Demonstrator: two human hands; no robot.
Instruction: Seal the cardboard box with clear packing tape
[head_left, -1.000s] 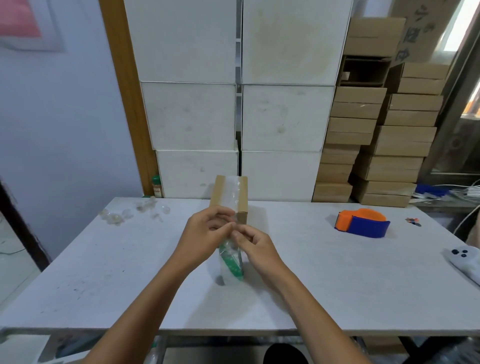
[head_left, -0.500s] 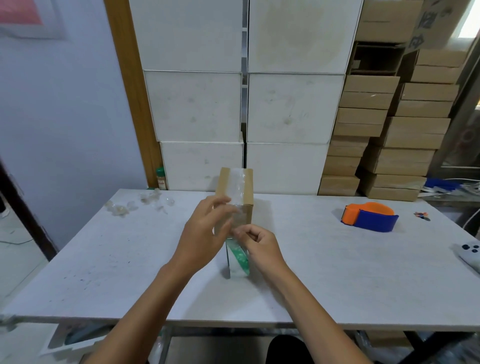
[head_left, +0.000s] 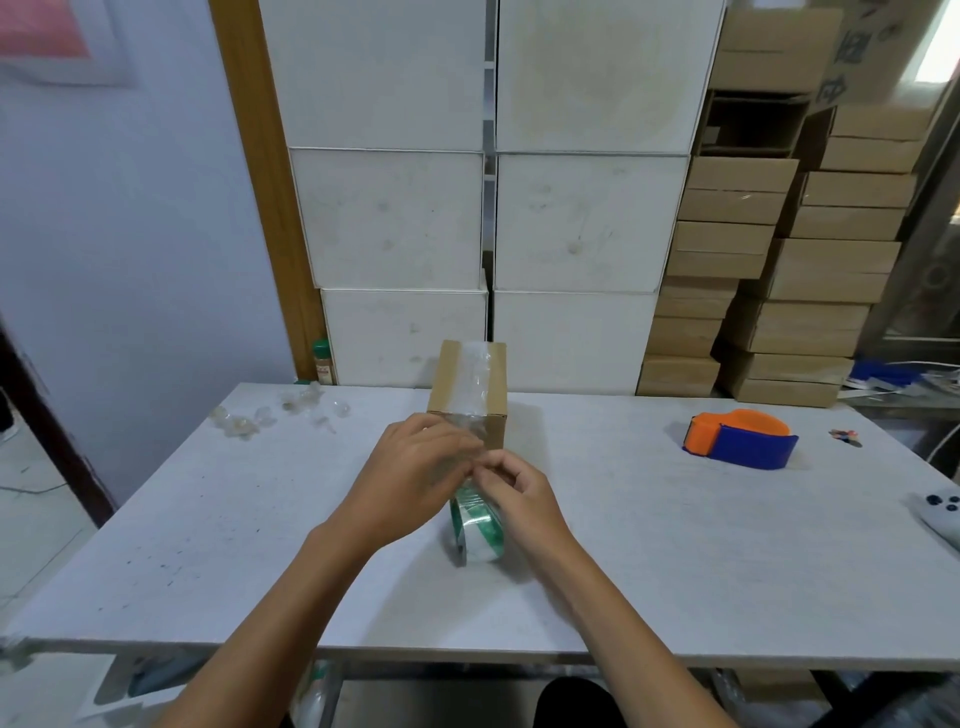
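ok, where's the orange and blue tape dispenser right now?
In the head view the tape dispenser sits untouched on the white table, far right of the cardboard box and both hands, with the stacked brown cartons behind it.

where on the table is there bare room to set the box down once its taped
Widest bare patch: the table left of the left hand, nearer than the crumpled tape scraps. Also free: between the right hand and the orange-and-blue tape dispenser. Crowded: the centre, around the cardboard box and tape roll.
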